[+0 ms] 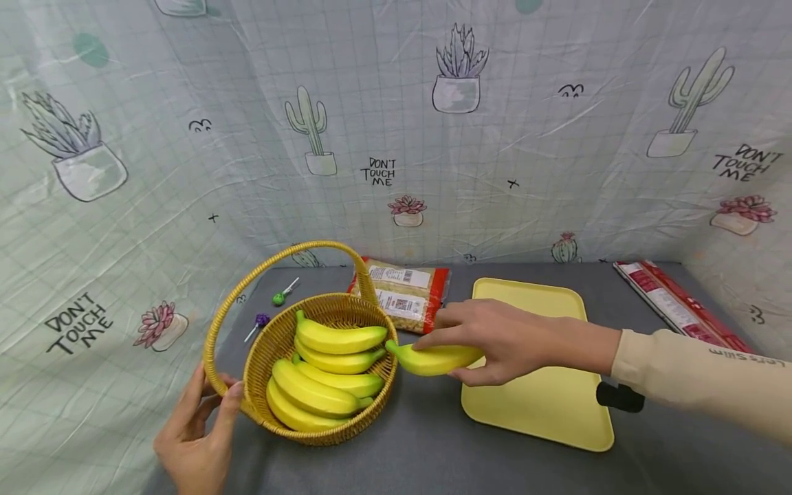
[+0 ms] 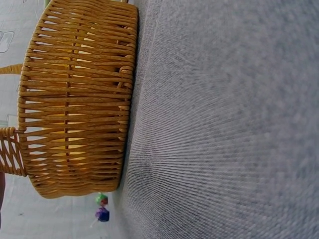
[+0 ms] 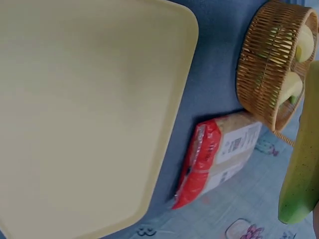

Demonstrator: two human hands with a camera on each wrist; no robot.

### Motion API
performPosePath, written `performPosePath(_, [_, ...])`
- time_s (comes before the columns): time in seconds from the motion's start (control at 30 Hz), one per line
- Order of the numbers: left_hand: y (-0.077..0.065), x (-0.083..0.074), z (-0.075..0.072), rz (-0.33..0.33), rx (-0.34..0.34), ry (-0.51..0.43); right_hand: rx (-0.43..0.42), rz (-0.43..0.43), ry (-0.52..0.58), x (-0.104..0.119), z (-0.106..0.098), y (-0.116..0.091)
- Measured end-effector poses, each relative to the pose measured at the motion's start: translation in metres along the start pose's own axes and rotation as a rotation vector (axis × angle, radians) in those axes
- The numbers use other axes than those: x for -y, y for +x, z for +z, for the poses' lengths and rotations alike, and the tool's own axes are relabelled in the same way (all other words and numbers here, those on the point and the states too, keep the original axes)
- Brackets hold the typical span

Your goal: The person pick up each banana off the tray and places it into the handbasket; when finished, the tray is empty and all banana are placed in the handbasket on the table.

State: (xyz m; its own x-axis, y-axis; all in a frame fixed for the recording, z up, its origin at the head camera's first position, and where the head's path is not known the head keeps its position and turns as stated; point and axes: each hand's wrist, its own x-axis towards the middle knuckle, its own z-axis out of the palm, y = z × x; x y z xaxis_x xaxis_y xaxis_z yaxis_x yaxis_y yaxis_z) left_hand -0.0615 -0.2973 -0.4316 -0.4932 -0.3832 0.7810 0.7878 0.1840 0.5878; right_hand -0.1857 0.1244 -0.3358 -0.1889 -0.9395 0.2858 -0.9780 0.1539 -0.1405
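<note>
A wicker basket (image 1: 318, 436) with a tall arched handle holds several yellow bananas (image 1: 324, 388). At the basket's left side, my left hand (image 1: 201, 430) pinches the base of the handle between thumb and fingers. My right hand (image 1: 495, 340) grips a single banana (image 1: 433, 359) from above, its stem end pointing at the basket's right rim. That banana is above the gap between the basket and a yellow tray (image 1: 532, 405). In the right wrist view the held banana (image 3: 301, 149) runs along the right edge. The left wrist view shows the basket's woven side (image 2: 79, 99), with most of the hand out of frame.
Behind the basket lies a red-edged plastic food packet (image 1: 408, 292). Left of the basket are a green lollipop (image 1: 279, 298) and a purple lollipop (image 1: 262, 320). A red and white package (image 1: 680, 306) lies at the far right. A patterned curtain (image 1: 396, 124) closes off the back.
</note>
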Motion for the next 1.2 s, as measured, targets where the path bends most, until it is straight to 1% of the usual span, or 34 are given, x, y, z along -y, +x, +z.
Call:
performPosePath(0.1, [0.001,-0.002,0.003,0.007,-0.004,-0.019,0.025,-0.027,-0.030,0.000,-0.001,0.012])
performPosePath(0.23, [0.002,-0.005,0.007,0.019,-0.017,-0.075,0.047,-0.085,-0.053,-0.001,-0.002,0.030])
performPosePath(0.4, [0.002,-0.009,0.011,0.031,-0.025,-0.113,0.061,-0.128,-0.052,-0.002,-0.003,0.054])
performPosePath(0.57, [0.002,-0.009,0.012,0.024,-0.018,-0.109,0.109,-0.149,-0.054,-0.002,0.000,0.076])
performPosePath(0.67, [0.001,-0.009,0.013,0.017,-0.018,-0.094,0.132,-0.161,-0.076,0.000,0.002,0.088])
performPosePath(0.9, [0.000,-0.006,0.011,0.021,-0.047,-0.031,0.224,-0.170,-0.129,0.004,0.006,0.120])
performPosePath(1.07, [-0.001,-0.005,0.009,0.033,-0.045,-0.057,0.279,-0.203,-0.156,0.008,0.012,0.146])
performPosePath(1.2, [-0.001,-0.006,0.005,0.019,-0.046,-0.046,0.296,-0.225,-0.186,0.012,0.019,0.169])
